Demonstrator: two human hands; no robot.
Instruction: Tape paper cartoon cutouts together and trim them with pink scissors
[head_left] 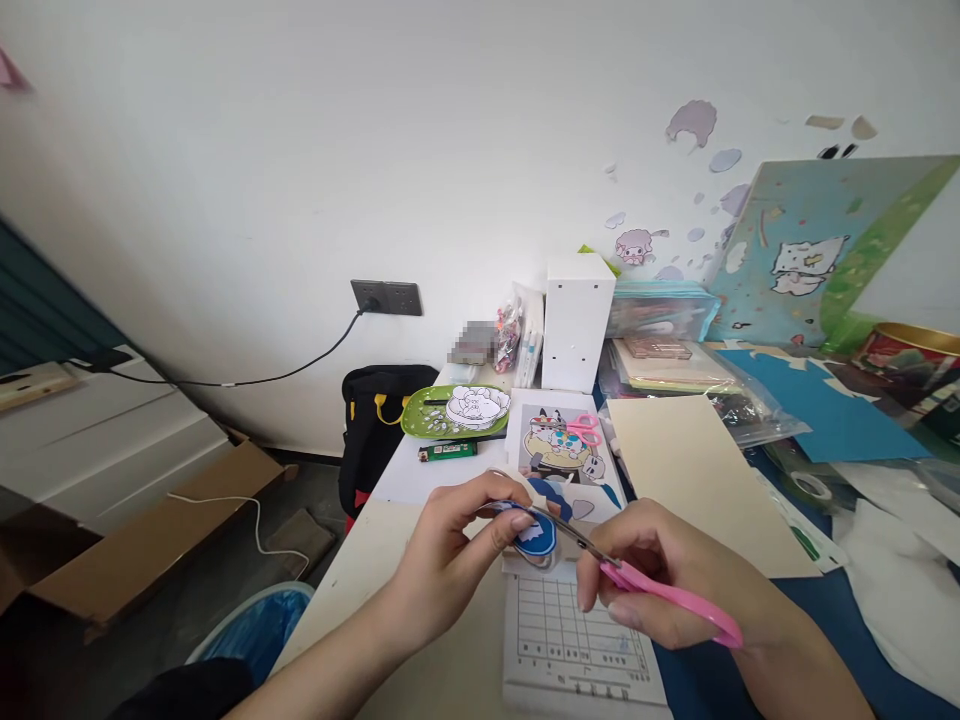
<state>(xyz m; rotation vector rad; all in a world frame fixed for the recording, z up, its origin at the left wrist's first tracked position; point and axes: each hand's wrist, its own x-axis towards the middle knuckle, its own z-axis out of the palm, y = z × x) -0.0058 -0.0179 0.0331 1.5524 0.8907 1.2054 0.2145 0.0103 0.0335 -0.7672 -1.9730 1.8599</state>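
Observation:
My left hand [457, 540] pinches a small blue paper cutout [536, 537] with a pale edge between thumb and fingers. My right hand [660, 570] is closed around the pink handles of a pair of scissors [637, 583]. The scissor blades point left and reach the cutout's upper edge near my left fingertips; whether they bite into the paper I cannot tell. Below both hands lies a sheet with a printed grid [562, 640]. Just behind them are a printed cartoon picture [559, 455] and a second pair of pink scissors [583, 430] resting on it.
A green tray [416, 423] holds a white paper drawing [476, 405], with a green box [448, 452] in front. A cream sheet [697, 480] and blue paper [817, 405] lie to the right. A white box [577, 320] stands against the wall. A lined bin [259, 620] sits left of the table.

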